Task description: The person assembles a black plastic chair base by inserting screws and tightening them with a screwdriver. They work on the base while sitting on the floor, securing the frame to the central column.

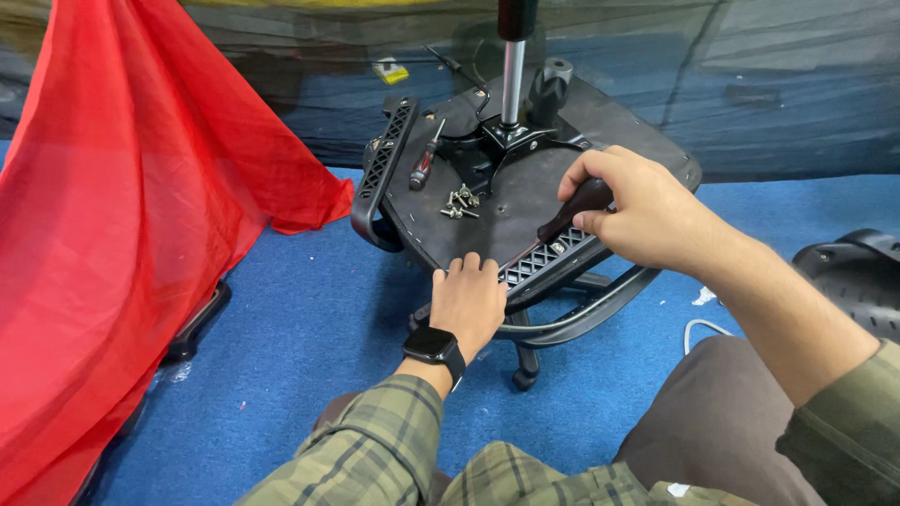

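Blue carpet floor, red cloth draped at left; an upturned chair seat (525,187) lies underside up. Right hand (647,211) is clenched around a screwdriver (574,210), shaft slanting down-left into the near armrest bracket (548,258). Left hand (466,302), holding nothing, presses flat on the seat's near edge just left of it.

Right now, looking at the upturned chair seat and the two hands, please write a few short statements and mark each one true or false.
1. The right hand holds a screwdriver by its dark handle. True.
2. The left hand rests on the near edge of the chair seat. True.
3. The loose screws lie on the blue carpet. False: they lie on the seat's underside.
4. A second screwdriver lies on the seat near the far armrest. True.
5. The cloth at the left is green. False: the cloth is red.
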